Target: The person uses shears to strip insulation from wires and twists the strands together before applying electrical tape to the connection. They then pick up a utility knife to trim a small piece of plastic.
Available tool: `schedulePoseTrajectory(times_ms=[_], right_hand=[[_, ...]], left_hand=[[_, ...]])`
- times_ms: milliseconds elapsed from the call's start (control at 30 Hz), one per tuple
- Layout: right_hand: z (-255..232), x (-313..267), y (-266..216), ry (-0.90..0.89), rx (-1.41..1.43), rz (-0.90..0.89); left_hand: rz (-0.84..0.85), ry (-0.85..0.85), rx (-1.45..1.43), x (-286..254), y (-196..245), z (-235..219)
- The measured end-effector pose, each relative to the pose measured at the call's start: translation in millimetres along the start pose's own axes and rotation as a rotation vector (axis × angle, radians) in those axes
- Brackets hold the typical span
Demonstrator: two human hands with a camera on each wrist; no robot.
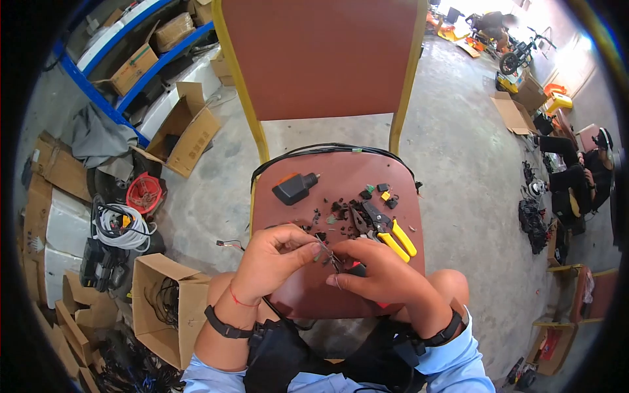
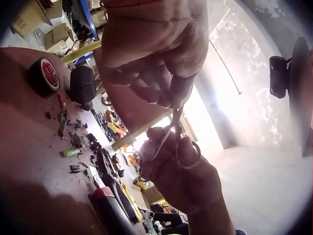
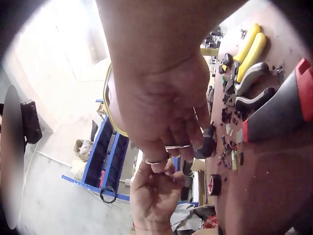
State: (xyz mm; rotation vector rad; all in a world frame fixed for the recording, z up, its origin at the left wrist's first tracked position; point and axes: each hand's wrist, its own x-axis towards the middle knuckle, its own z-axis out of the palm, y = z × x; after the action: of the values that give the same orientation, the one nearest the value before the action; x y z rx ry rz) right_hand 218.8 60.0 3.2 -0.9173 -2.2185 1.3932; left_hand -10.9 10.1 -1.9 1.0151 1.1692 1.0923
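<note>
Metal scissors point(image 2: 177, 122) — stiff, likely light; hold by the loops point(image 2: 199, 155).
Right hand point(image 1: 380, 268) grips them — left hand point(image 1: 278, 257), at nine o'clock, pinches something unclear.

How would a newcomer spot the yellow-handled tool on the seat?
Start at the maroon chair seat in the middle of the head view. Just beyond the right hand lies the tool. Its two long yellow handles set it apart from the dark pliers alongside.

A red-brown chair point(image 1: 321, 59) stands on grey floor point(image 1: 472, 196), blue shelving point(image 1: 85, 82) at left, bright light point(image 1: 584, 44) glaring at upper right.
</note>
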Motion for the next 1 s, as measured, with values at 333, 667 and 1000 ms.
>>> schedulePoseTrajectory(times_ms=[333,667,1000], right_hand=[[-2,1,-4,-0.039,-0.076,-0.002],[2,1,1,0.007,-0.073,-0.018],[7,0,-1,0.019,0.113,0.083]], left_hand=[[0.055,-0.009,0.081,0,-2,0],[0.062,0.049,0.226,0,1,2],[0.067,0.074,0.144,-3,7,5]])
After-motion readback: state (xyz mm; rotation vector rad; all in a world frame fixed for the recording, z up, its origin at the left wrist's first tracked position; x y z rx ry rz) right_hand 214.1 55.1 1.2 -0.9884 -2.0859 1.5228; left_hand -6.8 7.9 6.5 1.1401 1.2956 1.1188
